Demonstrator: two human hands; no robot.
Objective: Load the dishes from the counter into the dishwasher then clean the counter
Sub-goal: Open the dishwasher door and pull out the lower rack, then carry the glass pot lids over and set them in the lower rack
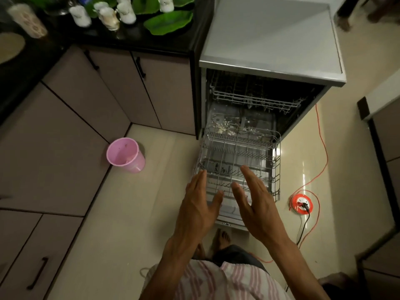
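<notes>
The dishwasher (272, 46) stands open, its door folded down onto the floor. Its empty lower wire rack (238, 156) is pulled out over the door; the upper rack (253, 98) sits partly out above it. My left hand (199, 204) and my right hand (257, 204) hover with straight fingers above the near edge of the lower rack, holding nothing. On the black counter (134, 37) at top left lie green leaf-shaped plates (168, 22) and several soiled white glasses (108, 16).
A pink bin (125, 154) stands on the floor by the cabinet corner. An orange cable reel (302, 204) with a plugged black lead lies right of the dishwasher door. Beige cabinets (65, 137) line the left side. My bare feet (220, 237) are by the door's front edge.
</notes>
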